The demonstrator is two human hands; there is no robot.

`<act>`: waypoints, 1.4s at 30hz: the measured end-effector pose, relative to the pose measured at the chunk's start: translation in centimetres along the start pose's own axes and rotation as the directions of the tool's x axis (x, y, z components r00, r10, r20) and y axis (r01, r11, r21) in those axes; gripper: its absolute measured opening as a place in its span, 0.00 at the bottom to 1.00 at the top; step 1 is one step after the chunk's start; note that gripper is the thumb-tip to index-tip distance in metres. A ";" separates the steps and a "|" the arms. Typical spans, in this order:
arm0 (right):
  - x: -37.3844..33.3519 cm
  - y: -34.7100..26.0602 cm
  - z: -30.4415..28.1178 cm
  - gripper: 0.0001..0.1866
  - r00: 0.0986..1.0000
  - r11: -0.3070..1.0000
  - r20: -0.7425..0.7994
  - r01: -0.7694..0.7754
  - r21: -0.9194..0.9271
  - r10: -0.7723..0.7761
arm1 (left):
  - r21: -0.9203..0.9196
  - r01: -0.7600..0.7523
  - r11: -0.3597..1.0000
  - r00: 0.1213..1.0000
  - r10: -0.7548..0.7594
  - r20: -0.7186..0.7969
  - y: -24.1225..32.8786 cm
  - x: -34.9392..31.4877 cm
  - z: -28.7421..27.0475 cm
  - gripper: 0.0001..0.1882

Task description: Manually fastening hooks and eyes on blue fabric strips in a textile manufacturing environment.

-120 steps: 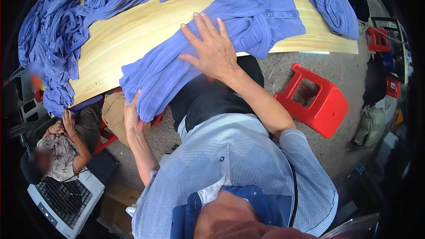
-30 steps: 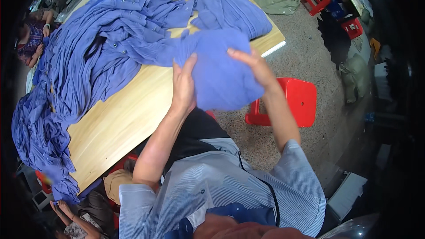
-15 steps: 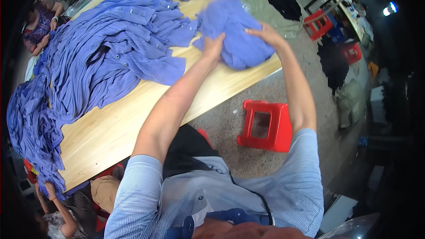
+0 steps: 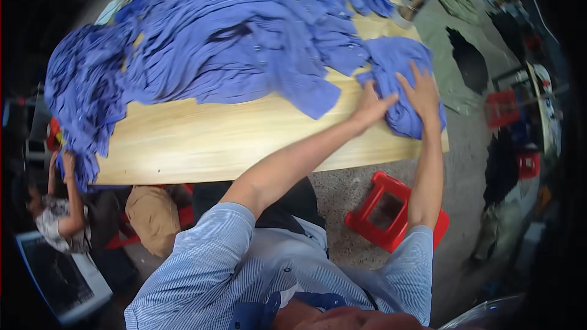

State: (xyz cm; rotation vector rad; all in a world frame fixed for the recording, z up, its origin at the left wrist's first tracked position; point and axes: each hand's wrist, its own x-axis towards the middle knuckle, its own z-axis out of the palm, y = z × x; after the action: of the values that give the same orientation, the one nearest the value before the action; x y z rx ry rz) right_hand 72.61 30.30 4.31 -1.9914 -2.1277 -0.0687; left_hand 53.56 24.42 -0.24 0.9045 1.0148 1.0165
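Held aloft a second ago, a folded blue garment point(image 4: 390, 55) now lies on the bench point(image 4: 214, 143), seemingly set down, beneath the spread, unclenched fingers of the right hand point(image 4: 424, 101), while the left hand's point(image 4: 370, 109) hold at its edge cannot be told.

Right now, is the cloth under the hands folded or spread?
Folded: the cloth lies in a compact bundle, left hand and right hand on it.

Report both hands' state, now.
Left hand: open, thumb and fingers apart, at the left edge of the bundled blue cloth.
Right hand: open, fingers spread over the same cloth, not clenched on it.
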 end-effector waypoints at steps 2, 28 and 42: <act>1.6 -0.9 0.7 0.44 0.997 0.995 -0.011 0.082 0.051 -0.082 | 0.285 -0.120 0.951 0.991 0.130 -0.018 -1.5 -2.6 -3.5 0.46; 3.8 -34.3 -4.6 0.40 0.838 0.797 -0.203 0.545 0.262 -0.506 | 0.857 -0.413 0.309 0.688 0.722 0.071 -1.2 -32.1 -33.1 0.17; 3.3 -38.1 -3.0 0.21 0.744 0.767 -0.448 0.617 0.177 -0.495 | 0.762 -0.462 0.453 0.746 0.663 0.058 0.6 -32.4 -33.9 0.16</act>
State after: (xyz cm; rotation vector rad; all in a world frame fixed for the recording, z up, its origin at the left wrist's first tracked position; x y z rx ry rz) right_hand 35.16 30.00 12.37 -0.9950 -2.2202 -0.1827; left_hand 14.86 -2.07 -1.50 1.9581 1.4281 1.3174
